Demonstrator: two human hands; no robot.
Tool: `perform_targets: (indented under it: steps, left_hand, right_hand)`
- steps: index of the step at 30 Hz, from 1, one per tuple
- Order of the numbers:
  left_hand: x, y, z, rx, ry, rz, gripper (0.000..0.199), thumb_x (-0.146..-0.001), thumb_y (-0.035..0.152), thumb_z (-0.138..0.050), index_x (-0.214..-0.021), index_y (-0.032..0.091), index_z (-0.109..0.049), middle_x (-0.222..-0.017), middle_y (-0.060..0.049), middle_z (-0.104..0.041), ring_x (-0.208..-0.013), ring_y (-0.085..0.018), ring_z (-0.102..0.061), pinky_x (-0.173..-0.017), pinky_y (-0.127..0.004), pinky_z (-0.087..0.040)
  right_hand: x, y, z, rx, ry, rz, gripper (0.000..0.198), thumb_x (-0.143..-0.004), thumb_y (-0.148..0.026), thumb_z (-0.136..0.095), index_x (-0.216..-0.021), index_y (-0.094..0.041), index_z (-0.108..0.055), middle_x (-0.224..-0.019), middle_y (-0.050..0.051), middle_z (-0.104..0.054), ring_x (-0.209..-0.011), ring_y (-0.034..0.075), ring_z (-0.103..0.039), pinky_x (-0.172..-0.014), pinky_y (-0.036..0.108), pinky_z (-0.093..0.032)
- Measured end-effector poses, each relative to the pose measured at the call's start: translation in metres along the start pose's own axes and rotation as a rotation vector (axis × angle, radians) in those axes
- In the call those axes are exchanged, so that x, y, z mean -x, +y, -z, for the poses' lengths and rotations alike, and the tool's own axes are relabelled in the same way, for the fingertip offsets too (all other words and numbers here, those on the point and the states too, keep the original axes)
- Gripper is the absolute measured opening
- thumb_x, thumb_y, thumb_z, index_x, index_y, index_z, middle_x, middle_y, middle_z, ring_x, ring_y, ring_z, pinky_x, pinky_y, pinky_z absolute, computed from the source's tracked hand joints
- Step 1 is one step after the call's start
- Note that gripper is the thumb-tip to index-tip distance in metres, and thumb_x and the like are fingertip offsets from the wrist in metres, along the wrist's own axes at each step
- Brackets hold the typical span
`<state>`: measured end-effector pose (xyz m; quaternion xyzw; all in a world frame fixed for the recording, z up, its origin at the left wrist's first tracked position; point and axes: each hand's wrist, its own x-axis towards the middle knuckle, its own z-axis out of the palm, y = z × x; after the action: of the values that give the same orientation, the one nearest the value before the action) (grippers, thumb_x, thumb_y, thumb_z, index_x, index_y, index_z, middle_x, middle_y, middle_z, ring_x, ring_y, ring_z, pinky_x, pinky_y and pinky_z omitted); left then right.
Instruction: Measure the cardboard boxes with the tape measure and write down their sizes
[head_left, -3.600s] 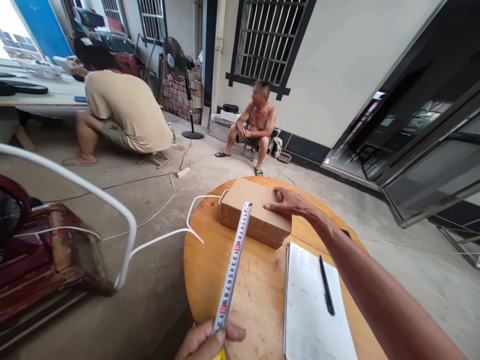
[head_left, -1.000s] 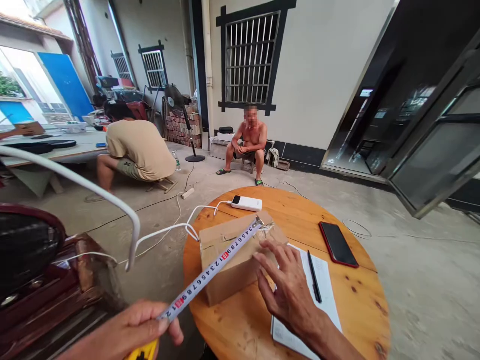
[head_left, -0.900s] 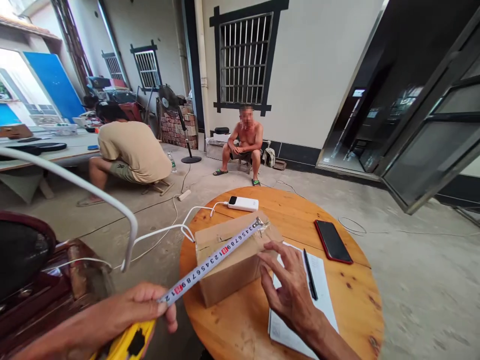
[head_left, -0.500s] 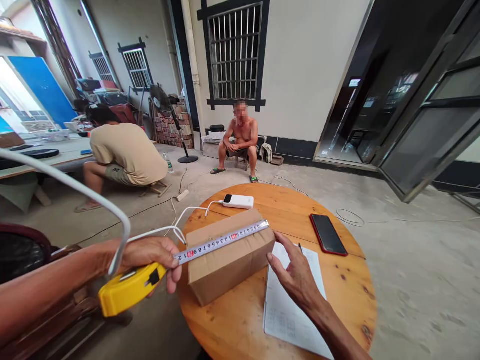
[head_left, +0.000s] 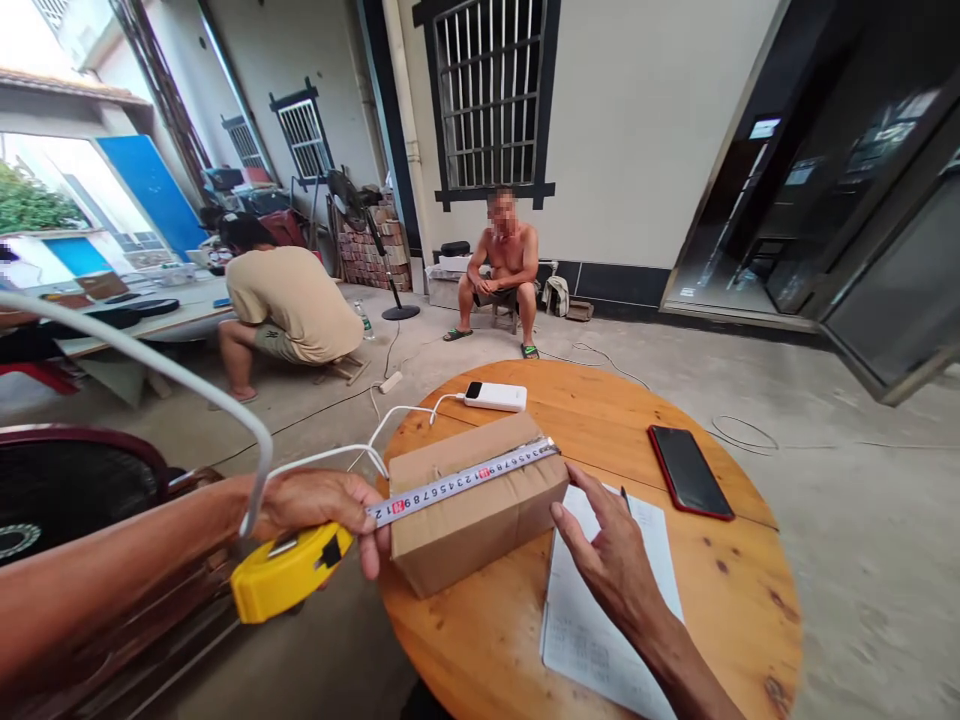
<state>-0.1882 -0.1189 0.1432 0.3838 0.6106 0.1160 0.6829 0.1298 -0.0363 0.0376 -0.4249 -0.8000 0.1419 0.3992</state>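
Observation:
A yellow tape measure (head_left: 285, 575) is gripped in my left hand (head_left: 322, 505), just off the left end of a brown cardboard box (head_left: 480, 540). Thumb and fingers pinch the blade where it leaves the case. The silver blade (head_left: 465, 480) lies lengthwise across the box top, its tip at the far right edge. At the box's right end is my right hand (head_left: 615, 555), thumb and forefinger spread and close against that end, with nothing held. Beneath this hand lies a sheet of paper (head_left: 577, 645) with writing; a dark pen tip pokes out behind it.
The round wooden table (head_left: 727, 610) also bears a white power bank (head_left: 495, 397) with a white cable and a red-edged phone (head_left: 690, 472). One person (head_left: 502, 260) sits by the wall; another (head_left: 292, 300) squats left near a standing fan (head_left: 375, 240).
My view has turned slightly left, so the whole scene sits further right. Both hands, the tape and the box keep nearly the same places relative to each other.

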Motion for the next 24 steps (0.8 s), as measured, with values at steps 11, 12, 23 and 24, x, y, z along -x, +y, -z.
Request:
perform_targets:
  steps: [11, 12, 23, 24]
  left_hand:
    - [0.012, -0.020, 0.009, 0.084, -0.017, -0.143, 0.025, -0.072, 0.035, -0.059, -0.084, 0.015, -0.068, -0.081, -0.011, -0.074, -0.046, -0.015, -0.060, -0.045, -0.024, -0.042]
    - [0.015, -0.027, 0.008, 0.120, -0.014, -0.181, 0.024, -0.074, 0.034, -0.058, -0.085, 0.015, -0.068, -0.081, -0.011, -0.074, -0.047, -0.015, -0.061, -0.045, -0.023, -0.042]
    - [0.006, -0.101, -0.053, 0.477, 0.022, -0.436, 0.023, -0.085, 0.031, -0.050, -0.088, 0.012, -0.063, -0.082, -0.013, -0.073, -0.050, -0.012, -0.062, -0.047, -0.019, -0.041]
    - [0.001, -0.104, -0.058, 0.508, 0.014, -0.456, 0.023, -0.085, 0.031, -0.051, -0.087, 0.012, -0.063, -0.081, -0.014, -0.073, -0.049, -0.012, -0.062, -0.046, -0.019, -0.041]
  right_hand:
    - [-0.001, -0.005, 0.005, 0.180, 0.085, 0.170, 0.050, -0.086, -0.031, -0.051, -0.133, -0.021, -0.038, -0.132, 0.014, -0.048, -0.120, 0.030, -0.046, -0.092, 0.050, -0.041]
    - [-0.002, -0.009, 0.007, 0.233, 0.081, 0.252, 0.053, -0.085, -0.030, -0.053, -0.134, -0.021, -0.037, -0.135, 0.014, -0.046, -0.122, 0.031, -0.044, -0.094, 0.051, -0.039]
    - [-0.071, -0.046, -0.008, 0.444, -0.269, 0.520, 0.028, -0.090, -0.033, -0.050, -0.115, -0.022, -0.058, -0.114, 0.009, -0.062, -0.101, 0.025, -0.054, -0.084, 0.039, -0.036]
    - [-0.080, -0.044, -0.009, 0.443, -0.255, 0.509, 0.027, -0.090, -0.034, -0.050, -0.112, -0.022, -0.060, -0.111, 0.009, -0.063, -0.098, 0.024, -0.054, -0.083, 0.038, -0.036]
